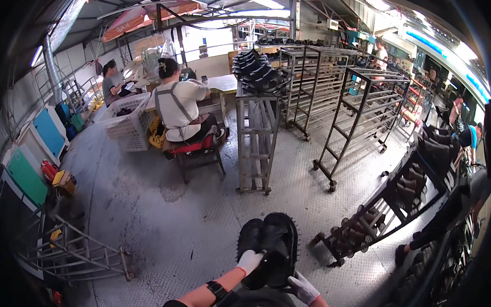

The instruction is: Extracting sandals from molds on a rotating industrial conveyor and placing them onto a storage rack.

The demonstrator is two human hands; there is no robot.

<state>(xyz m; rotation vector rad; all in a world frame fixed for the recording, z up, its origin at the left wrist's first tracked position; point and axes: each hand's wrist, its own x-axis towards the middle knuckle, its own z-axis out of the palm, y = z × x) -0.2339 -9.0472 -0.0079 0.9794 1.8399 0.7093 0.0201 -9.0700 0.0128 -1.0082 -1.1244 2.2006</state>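
Two or more black slippers (pixel 282 236), with small spikes of trim sticking out along their sole edges, are held together in front of my body, toes pointing away from me. My left hand (pixel 252 262), in a white glove, is closed on the left side of the slippers; its fingertips are partly hidden. My gloved right hand (pixel 302 288) grips them near the heel end at the lower right, with some fingers out of sight beneath. A dark watch (pixel 216 289) sits on my left wrist.
A metal rack (pixel 256 142) piled with black footwear (pixel 256 66) stands ahead. Wheeled racks (pixel 358 117) fill the right, one loaded with dark shoes (pixel 361 228). A seated person (pixel 176 102) works beside a white crate (pixel 126 125). A metal frame (pixel 81 248) lies left.
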